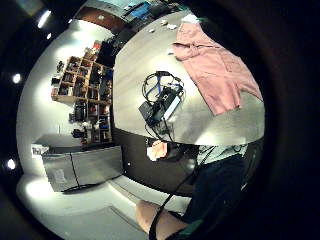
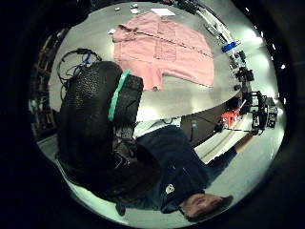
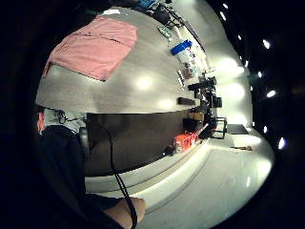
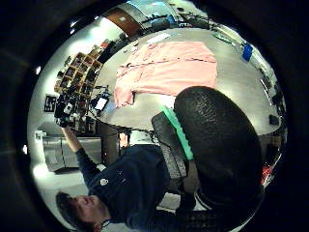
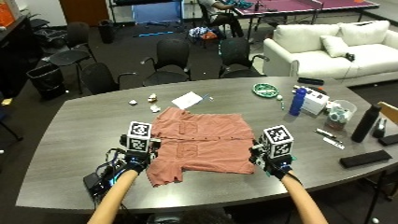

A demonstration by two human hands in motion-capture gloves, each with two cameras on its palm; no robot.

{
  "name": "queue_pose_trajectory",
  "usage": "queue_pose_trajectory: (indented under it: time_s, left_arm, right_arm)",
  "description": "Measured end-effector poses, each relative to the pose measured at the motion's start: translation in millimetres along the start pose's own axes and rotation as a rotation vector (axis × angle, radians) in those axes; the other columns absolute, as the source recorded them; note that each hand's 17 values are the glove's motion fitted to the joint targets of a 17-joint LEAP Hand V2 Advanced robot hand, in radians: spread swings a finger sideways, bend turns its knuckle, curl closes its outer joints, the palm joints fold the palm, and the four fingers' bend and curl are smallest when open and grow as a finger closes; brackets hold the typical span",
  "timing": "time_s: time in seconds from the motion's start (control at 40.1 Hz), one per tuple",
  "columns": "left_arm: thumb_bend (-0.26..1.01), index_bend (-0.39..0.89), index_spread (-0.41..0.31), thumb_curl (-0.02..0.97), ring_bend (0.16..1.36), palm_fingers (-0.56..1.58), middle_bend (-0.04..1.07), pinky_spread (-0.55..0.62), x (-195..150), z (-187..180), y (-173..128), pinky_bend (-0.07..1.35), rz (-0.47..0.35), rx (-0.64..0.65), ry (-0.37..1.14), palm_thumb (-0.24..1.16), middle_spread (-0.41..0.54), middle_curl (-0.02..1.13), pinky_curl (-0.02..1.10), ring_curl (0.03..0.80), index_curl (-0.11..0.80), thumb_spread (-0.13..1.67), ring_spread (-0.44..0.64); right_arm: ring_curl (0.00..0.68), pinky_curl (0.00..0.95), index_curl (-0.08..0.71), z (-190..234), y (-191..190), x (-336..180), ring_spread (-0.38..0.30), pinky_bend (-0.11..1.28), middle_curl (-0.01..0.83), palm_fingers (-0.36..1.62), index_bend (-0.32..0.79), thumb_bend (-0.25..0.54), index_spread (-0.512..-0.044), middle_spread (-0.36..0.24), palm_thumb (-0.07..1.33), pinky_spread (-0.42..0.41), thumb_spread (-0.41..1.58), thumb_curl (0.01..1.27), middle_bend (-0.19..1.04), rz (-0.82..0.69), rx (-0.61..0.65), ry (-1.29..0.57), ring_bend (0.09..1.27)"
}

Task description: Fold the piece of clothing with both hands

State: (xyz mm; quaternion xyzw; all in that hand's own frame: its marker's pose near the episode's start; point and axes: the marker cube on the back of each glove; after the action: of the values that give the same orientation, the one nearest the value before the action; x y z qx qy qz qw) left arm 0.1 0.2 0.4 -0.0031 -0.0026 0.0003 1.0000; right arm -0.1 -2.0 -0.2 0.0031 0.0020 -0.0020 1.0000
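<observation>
Outside view — pink shirt (image 5: 202, 144) spread flat near the table's (image 5: 81, 135) near edge, collar toward the left hand (image 5: 138, 161), one short sleeve lying toward the near edge. Left hand just beside the shirt's collar end, right hand (image 5: 274, 161) just beside its hem end; neither seen gripping cloth. Fingers hidden under the gloves' tops, so how far open cannot be told. Sheet of paper (image 5: 187, 100) and small scraps toward the far edge; blue bottle (image 5: 298, 101) and green dish (image 5: 266, 89) toward the far right corner; black cabled device (image 5: 99, 179) at the near left corner.

Left palm views — shirt (image 2: 162, 50) lying flat on the table, well apart from the palm; cabled device (image 1: 161, 104) between shirt and near edge.

Right palm views — shirt (image 4: 166, 67) again flat and unheld; blue bottle (image 3: 181, 47) toward the far side.

Risks, as judged: uneven pinches at the two ends would skew the fold; the sleeve toward the near edge could bunch under the body; a sweeping left hand might snag the cables.
</observation>
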Motion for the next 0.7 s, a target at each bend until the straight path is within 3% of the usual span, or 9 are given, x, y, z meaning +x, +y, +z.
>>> queue_pose_trajectory:
  time_s: [0.15,0.325,0.574,0.624,0.649,0.674,0.699]
  left_arm:
    - [0.12,0.35,-0.094,0.075,0.42,0.54,0.2,0.18,0.7,3.9,-1.5,0.19,0.015,-0.028,0.005,0.2,0.021,0.15,0.12,0.156,0.172,0.79,0.16]
    - [0.11,0.34,-0.117,0.123,0.42,0.51,0.18,0.22,-1.3,10.2,-4.2,0.18,0.033,-0.039,0.05,0.21,0.026,0.2,0.17,0.193,0.238,1.04,0.2]
    - [0.07,0.28,-0.114,0.183,0.46,0.38,0.13,0.29,2.0,34.6,-17.8,0.2,0.094,-0.049,0.167,0.24,0.077,0.22,0.21,0.232,0.292,1.14,0.26]
    - [0.05,0.22,-0.104,0.189,0.47,0.33,0.13,0.3,4.2,37.2,-21.2,0.23,0.099,-0.047,0.165,0.23,0.095,0.22,0.23,0.241,0.288,1.13,0.27]
    - [0.0,0.08,-0.082,0.183,0.51,0.2,0.1,0.31,5.3,38.4,-23.4,0.29,0.101,-0.042,0.161,0.17,0.136,0.21,0.25,0.252,0.25,1.07,0.3]
    - [-0.01,0.08,-0.077,0.188,0.53,0.19,0.12,0.32,6.5,39.3,-25.4,0.31,0.103,-0.037,0.156,0.16,0.146,0.22,0.26,0.265,0.252,1.06,0.31]
    - [-0.04,0.01,-0.061,0.19,0.54,0.07,0.11,0.34,7.8,39.9,-27.3,0.36,0.107,-0.032,0.152,0.13,0.184,0.21,0.28,0.265,0.222,1.03,0.34]
  right_arm:
    - [0.143,0.17,0.094,-8.0,-3.3,-2.7,0.013,0.42,0.119,0.37,0.13,0.197,-0.289,-0.034,0.29,0.122,0.8,0.07,0.23,-0.003,0.027,0.0,0.39]
    - [0.185,0.22,0.133,-13.3,-8.7,-5.6,0.016,0.43,0.18,0.34,0.13,0.191,-0.345,-0.042,0.3,0.143,1.08,0.11,0.23,-0.019,0.026,-0.013,0.41]
    - [0.228,0.267,0.162,-10.2,-27.7,-2.1,0.015,0.46,0.231,0.32,0.12,0.154,-0.373,-0.046,0.3,0.149,1.24,0.15,0.2,-0.02,-0.07,-0.063,0.44]
    - [0.235,0.275,0.165,-9.1,-33.0,-0.7,0.015,0.47,0.239,0.31,0.12,0.148,-0.376,-0.046,0.3,0.15,1.26,0.15,0.2,-0.022,-0.082,-0.062,0.44]
    - [0.236,0.279,0.168,-8.6,-35.7,-0.4,0.015,0.47,0.242,0.3,0.12,0.143,-0.377,-0.046,0.3,0.15,1.26,0.16,0.19,-0.024,-0.089,-0.063,0.44]
    - [0.239,0.283,0.168,-8.5,-38.0,-0.5,0.015,0.47,0.246,0.3,0.12,0.14,-0.379,-0.047,0.31,0.151,1.26,0.16,0.19,-0.029,-0.097,-0.066,0.44]
    - [0.242,0.286,0.17,-8.3,-40.0,-1.1,0.015,0.48,0.25,0.29,0.12,0.133,-0.38,-0.047,0.31,0.151,1.26,0.17,0.19,-0.034,-0.107,-0.071,0.45]
